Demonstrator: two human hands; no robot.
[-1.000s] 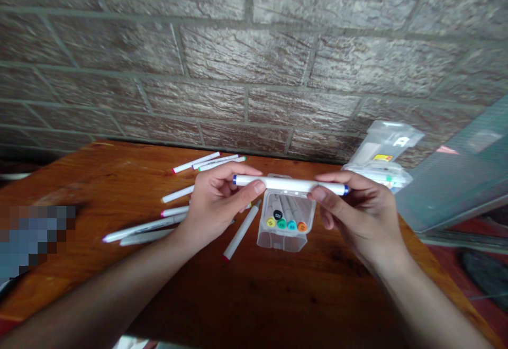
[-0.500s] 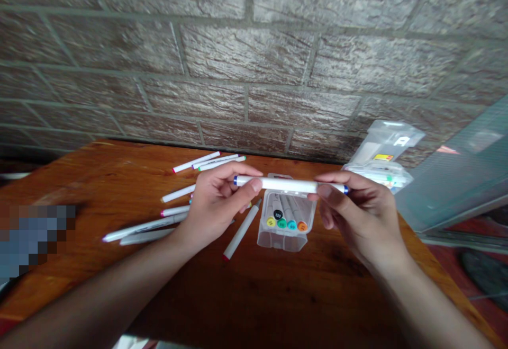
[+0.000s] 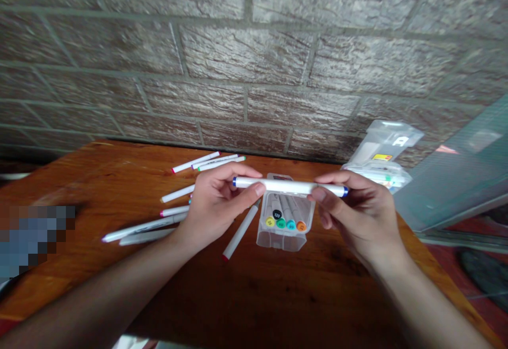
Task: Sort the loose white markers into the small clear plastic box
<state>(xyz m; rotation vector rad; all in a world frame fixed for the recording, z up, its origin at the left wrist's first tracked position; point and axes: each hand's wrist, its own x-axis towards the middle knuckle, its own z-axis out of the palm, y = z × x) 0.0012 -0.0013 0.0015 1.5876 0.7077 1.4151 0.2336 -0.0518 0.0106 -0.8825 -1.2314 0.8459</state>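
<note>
A white marker with blue ends is held level above the table between both hands. My left hand pinches its left end with thumb and fingers closed. My right hand grips the right end the same way. Right below the marker lies a clear plastic marker case holding several markers with yellow, black, green, teal and orange caps.
Several loose white markers lie scattered on the wooden table to the left, one beside the case. A clear plastic bag sits at the back right against the brick wall. A glass pane leans at the far right.
The marker and both hands have stayed almost still; my left thumb has slid slightly along the barrel.
</note>
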